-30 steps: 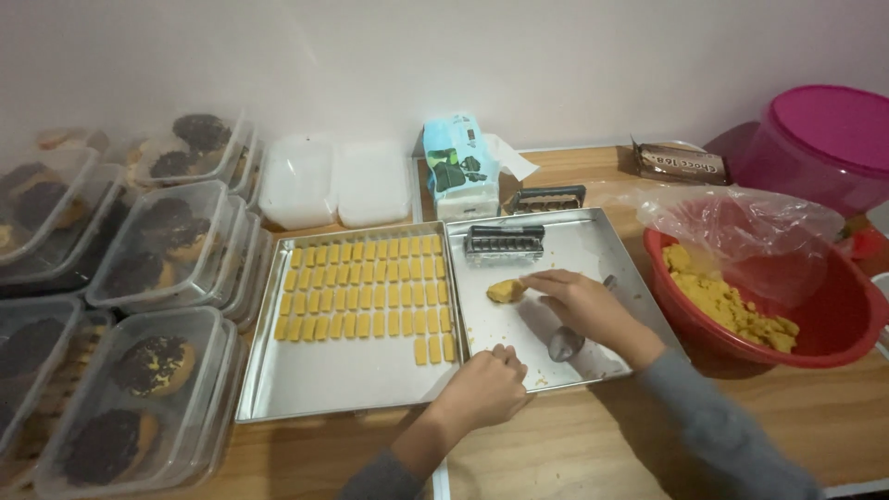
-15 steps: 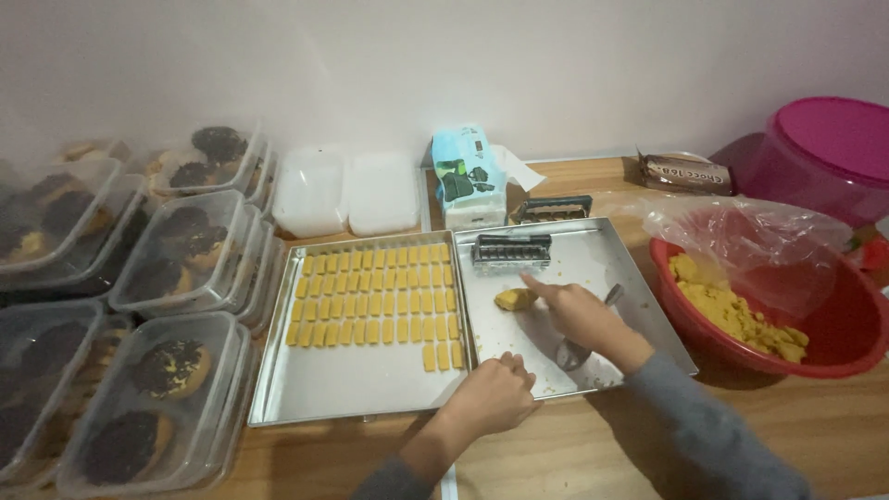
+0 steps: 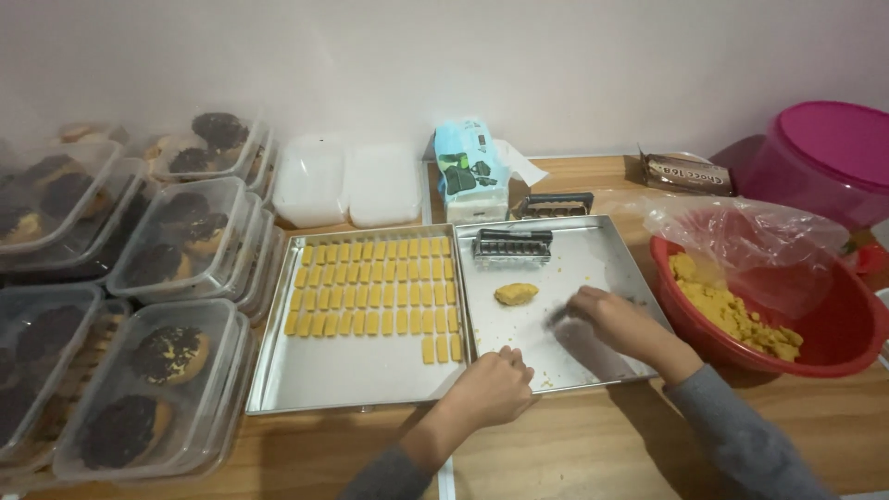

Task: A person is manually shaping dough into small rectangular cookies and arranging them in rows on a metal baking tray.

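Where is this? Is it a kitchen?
Probably a home kitchen or small baking corner. Metal trays hold rows of little yellow dough pieces, a red bowl has more dough, and stacked plastic boxes hold finished treats.

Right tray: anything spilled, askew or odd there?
Minor only. Yellow crumbs are scattered on the right tray near the right hand, and one unshaped dough lump sits alone. On the left tray, the bottom row of cut pieces is only a few pieces long. Nothing looks damaged.
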